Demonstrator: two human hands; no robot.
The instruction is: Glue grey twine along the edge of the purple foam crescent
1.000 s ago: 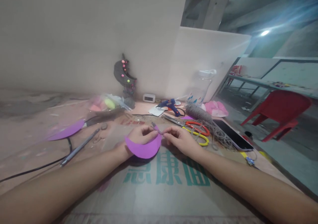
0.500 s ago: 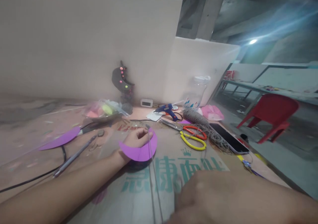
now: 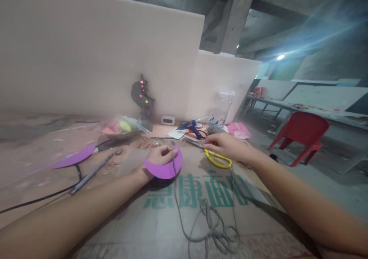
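Note:
My left hand [image 3: 162,154] is closed on a purple paper crescent [image 3: 163,171], fingers curled at its inner edge. A strand of grey yarn [image 3: 176,174] passes over the paper near the fingertips and runs down to a loose tangle on the cardboard. My right hand [image 3: 220,143] is at the scissors [image 3: 218,160], its fingers curled by the pivot and covering the orange handle. The yellow handle shows below the hand, and the blades point left. Another yarn strand runs up from the tangle towards the yellow handle.
A blue glue gun [image 3: 191,128], a small white digital clock [image 3: 168,120] and a clear jar [image 3: 220,109] stand at the back. To the left lie a second purple paper piece [image 3: 73,157], a pen [image 3: 91,174] and a black cable [image 3: 43,198]. A red chair [image 3: 301,132] stands beyond the table.
My right hand has moved from the near edge forward to the scissors. The yarn, taut before, now lies slack in a tangle. My left hand still holds the purple paper.

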